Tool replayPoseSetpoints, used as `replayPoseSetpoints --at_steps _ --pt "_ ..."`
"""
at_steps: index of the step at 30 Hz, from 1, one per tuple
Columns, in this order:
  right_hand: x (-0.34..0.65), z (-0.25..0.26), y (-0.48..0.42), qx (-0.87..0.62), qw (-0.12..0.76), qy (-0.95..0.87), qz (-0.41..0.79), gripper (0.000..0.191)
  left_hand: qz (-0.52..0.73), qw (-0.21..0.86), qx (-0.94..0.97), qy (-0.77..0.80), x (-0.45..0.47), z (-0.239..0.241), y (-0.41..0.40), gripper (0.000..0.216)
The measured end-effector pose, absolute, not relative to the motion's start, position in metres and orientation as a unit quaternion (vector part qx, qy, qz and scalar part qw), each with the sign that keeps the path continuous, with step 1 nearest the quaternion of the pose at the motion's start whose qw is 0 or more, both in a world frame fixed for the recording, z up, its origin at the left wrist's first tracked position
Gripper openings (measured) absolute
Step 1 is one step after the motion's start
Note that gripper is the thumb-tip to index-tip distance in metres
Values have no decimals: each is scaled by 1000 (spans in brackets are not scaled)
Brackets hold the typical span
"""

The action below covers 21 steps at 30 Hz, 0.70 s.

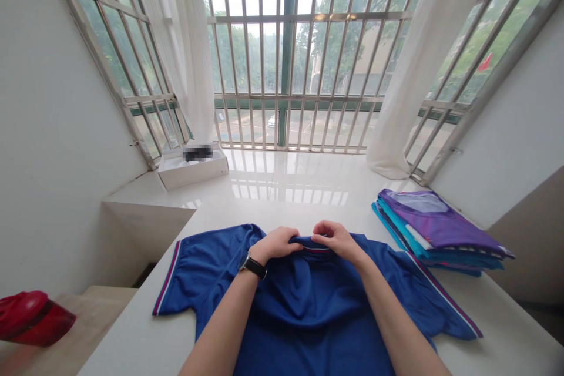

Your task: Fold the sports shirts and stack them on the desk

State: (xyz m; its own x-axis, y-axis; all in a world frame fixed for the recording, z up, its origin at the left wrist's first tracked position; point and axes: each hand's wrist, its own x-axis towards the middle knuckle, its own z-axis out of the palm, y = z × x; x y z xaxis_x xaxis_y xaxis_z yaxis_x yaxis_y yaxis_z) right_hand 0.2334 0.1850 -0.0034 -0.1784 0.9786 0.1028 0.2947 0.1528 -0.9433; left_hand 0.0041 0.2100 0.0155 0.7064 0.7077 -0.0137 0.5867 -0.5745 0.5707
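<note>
A blue short-sleeved shirt (317,305) lies spread on the white tabletop, its collar toward the window and its striped sleeve cuffs out to both sides. My left hand (281,242), with a black-strapped watch (252,266) on its wrist, pinches the left part of the collar. At the right part of the collar, my right hand (335,239) has thumb and fingers closed on the edge. Between the two hands runs the collar's white and red trim (316,249). Fabric below the collar is bunched in loose folds. The shirt's lower part runs out of view.
A stack of folded clothes (436,229), purple on top and turquoise below, sits at the right. On the sill at the back left is an open white box (194,173) with a blurred dark item. White curtains (396,88) hang before the barred window. A red object (37,317) is low left.
</note>
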Motion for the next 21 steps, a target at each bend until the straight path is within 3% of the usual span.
replayPoseSetpoints --at_steps 4,7,10,14,21 --pt "235 -3 184 -502 394 -644 421 40 116 290 879 359 3 13 212 21" --pt "237 0 182 -509 338 -650 452 46 119 304 876 354 2 12 213 22" --pt "238 3 180 -502 310 -663 461 43 125 323 871 348 2 15 213 22" --pt "237 4 180 -511 336 -688 391 34 116 339 869 341 1 23 210 24" --pt "234 4 180 -506 345 -713 341 27 63 308 859 405 -14 39 207 51"
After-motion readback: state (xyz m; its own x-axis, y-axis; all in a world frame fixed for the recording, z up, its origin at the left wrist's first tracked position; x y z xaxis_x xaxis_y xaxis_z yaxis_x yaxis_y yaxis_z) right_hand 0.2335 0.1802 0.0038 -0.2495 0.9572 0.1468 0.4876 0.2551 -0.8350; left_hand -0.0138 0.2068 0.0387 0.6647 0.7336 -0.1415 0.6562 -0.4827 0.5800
